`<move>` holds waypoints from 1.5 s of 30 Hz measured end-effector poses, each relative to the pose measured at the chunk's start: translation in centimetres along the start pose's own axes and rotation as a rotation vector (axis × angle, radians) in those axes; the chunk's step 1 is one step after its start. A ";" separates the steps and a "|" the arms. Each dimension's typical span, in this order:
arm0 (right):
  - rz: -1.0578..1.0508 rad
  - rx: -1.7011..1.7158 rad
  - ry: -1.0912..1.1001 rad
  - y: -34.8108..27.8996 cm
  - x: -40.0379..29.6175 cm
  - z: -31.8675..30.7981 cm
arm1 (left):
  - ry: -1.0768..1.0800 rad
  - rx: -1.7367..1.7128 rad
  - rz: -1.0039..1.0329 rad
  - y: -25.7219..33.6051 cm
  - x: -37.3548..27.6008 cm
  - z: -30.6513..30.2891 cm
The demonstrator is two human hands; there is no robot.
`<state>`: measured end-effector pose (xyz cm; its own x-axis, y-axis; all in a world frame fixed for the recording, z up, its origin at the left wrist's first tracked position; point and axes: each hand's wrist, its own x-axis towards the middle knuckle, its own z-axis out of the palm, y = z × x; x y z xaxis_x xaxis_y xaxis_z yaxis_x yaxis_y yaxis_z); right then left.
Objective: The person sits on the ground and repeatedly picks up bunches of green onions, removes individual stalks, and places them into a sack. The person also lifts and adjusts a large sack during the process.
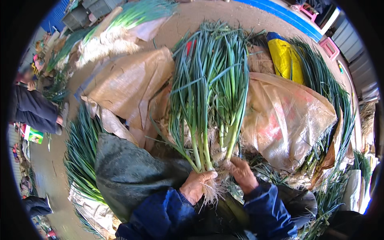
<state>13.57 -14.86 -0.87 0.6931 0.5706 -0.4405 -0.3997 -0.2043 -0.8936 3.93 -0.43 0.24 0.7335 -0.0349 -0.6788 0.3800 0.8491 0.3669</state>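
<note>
My left hand (198,183) is closed around the lower stems of several green onions (202,147). Their pale roots (212,190) hang out below the fist, and the leaves point away from me. Close beside it, my right hand (242,174) has its fingers on the root end of another green onion stalk (232,141). Beyond both hands lies a thick pile of green onions (216,66), leaves pointing away. The right fingertips are partly hidden among roots and stems.
Brown plastic sheets (135,78) and a clear wrap (288,117) flank the pile. More green onions lie at left (81,150) and right (324,72), with a yellow sack (283,57). A seated person (36,105) is at far left. A pink stool (330,48) stands at upper right.
</note>
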 end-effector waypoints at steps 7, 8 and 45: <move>0.054 0.324 0.153 -0.3 0.1 1.3 | 0.056 0.111 0.028 -0.6 -0.3 1.7; 0.051 0.293 0.165 -1.5 -1.5 2.7 | 0.028 0.073 0.051 -0.6 -0.4 1.5; -0.446 0.667 0.497 -3.8 -9.9 1.5 | -0.159 -0.012 -0.134 -1.2 -5.1 3.0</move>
<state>7.31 -18.53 6.98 0.9797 0.0505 -0.1939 -0.1904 0.5358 -0.8226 1.44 -2.82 5.21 0.7570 -0.2300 -0.6116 0.4743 0.8373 0.2722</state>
